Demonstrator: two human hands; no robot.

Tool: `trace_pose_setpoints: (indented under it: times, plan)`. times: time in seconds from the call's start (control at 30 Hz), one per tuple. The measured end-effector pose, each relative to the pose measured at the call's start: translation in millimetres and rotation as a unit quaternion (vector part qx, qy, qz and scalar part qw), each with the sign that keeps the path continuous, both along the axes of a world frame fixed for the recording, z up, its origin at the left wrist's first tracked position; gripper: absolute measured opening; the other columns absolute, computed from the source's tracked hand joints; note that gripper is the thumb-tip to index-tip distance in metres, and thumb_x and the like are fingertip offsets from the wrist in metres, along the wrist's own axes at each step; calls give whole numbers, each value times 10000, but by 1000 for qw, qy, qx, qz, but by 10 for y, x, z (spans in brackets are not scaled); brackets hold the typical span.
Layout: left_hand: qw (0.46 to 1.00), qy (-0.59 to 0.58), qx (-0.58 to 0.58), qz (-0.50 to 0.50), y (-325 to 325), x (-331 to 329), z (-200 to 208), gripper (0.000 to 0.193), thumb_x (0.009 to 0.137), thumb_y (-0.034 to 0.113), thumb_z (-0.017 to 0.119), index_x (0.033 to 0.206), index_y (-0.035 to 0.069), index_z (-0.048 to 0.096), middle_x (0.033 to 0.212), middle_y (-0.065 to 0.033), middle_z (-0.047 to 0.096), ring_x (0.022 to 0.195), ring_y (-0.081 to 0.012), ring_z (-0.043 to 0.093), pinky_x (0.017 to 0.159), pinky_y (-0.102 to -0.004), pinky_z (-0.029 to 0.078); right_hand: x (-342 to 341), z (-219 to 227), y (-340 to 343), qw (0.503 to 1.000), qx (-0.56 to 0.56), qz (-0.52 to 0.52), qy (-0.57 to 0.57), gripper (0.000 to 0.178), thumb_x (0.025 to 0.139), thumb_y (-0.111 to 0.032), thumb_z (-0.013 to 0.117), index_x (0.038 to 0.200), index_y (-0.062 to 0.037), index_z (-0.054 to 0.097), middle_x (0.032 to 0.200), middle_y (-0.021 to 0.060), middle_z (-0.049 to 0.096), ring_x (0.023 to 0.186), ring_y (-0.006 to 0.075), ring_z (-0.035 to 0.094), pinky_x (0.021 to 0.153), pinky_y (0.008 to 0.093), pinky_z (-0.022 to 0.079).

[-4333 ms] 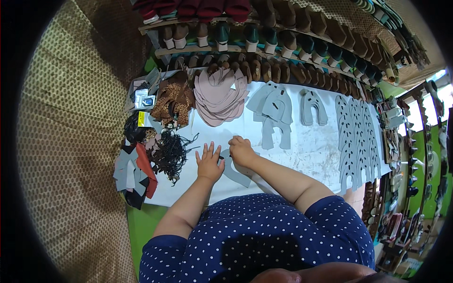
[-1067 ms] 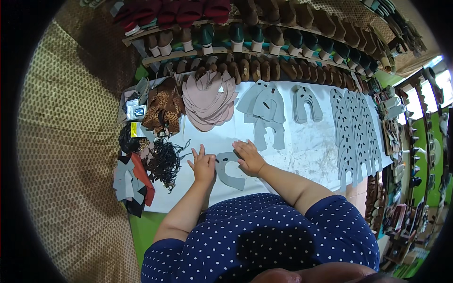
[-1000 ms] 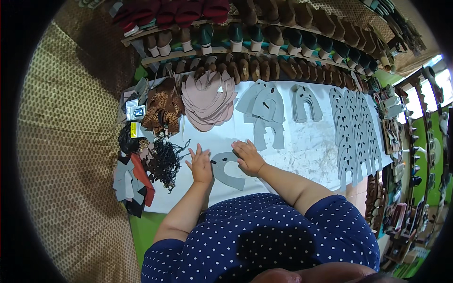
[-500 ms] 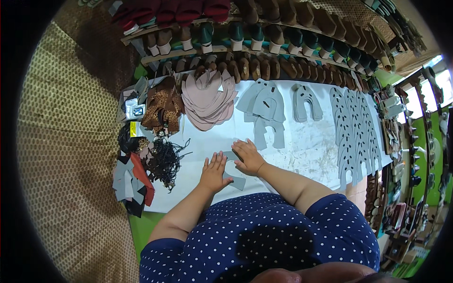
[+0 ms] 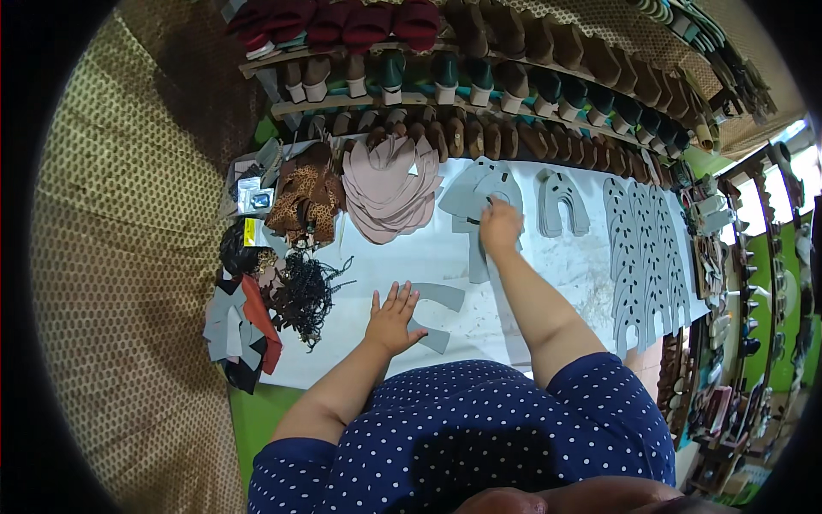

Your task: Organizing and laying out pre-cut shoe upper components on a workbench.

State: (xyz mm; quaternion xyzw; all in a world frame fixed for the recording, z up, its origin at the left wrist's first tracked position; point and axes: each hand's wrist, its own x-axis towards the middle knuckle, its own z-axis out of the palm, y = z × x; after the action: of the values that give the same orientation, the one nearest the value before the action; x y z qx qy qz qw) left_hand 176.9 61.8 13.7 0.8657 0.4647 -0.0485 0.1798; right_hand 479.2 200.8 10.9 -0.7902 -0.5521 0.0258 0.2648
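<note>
My left hand [image 5: 395, 321] lies flat with its fingers spread on a grey U-shaped shoe-upper piece [image 5: 434, 295], covering the curve's left end. The piece rests on the white-covered table, its two arms pointing right. Farther off, my right hand [image 5: 503, 227] is over a stack of grey cut pieces [image 5: 467, 190] bearing small dark marks. Its fingers look bent and are blurred, beside a small dark mark or item; whether they grip anything cannot be made out. Right of that stack lies another pile of grey U-shaped pieces [image 5: 562, 206].
Overlapping rows of dark-marked grey pieces [image 5: 646, 257] cover the table's right side. Pink cut pieces [image 5: 390, 193], leopard-print material [image 5: 306, 201], tangled black straps [image 5: 304, 295] and scraps [image 5: 231, 321] lie to the left. Shelves of shoes [image 5: 445, 77] stand behind the table.
My right hand has left the near U-shaped piece and reached forward and right to the grey stack. More of the near piece shows now. My left hand stays on it.
</note>
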Motion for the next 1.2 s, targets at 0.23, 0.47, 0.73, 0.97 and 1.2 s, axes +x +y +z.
trace_pose_setpoints:
  times: [0.23,0.47,0.73,0.97,1.2]
  plan:
    - [1000,-2,7,7,-19,-18,-47,894,860,635,603,1576,173,332,1683,-80,196,1558,-304,133,1208,-630,78,374,32,334,990,-129,10,-63,245,905,-211,632,1119,-168,743,1129,56,714,1196,259,572,1097,630,325]
    - [1000,-14,20,7,-22,1,-40,847,875,594,599,1565,168,356,1673,-85,229,1552,-308,162,1207,-628,78,415,-111,457,982,-127,52,-133,200,809,-132,650,965,-183,765,999,36,738,1069,262,613,913,496,415]
    - [998,-49,34,20,-36,-1,-73,784,865,496,637,1532,151,409,1648,-99,293,1532,-321,229,1209,-621,93,543,46,389,988,-148,16,-47,190,788,-205,684,967,-186,744,962,42,740,1030,275,644,862,479,444]
    - [997,-45,49,34,-62,34,3,723,867,421,653,1510,168,440,1628,-67,340,1525,-288,252,1214,-605,122,757,60,80,995,-96,19,37,140,803,-218,692,922,-159,738,910,42,744,1004,280,642,847,490,430]
    - [997,-50,52,42,-98,54,19,724,860,392,661,1510,164,437,1627,-85,337,1521,-312,255,1224,-583,113,978,-55,-325,992,-91,81,-40,103,809,-219,704,884,-162,746,871,63,726,945,289,657,848,488,449]
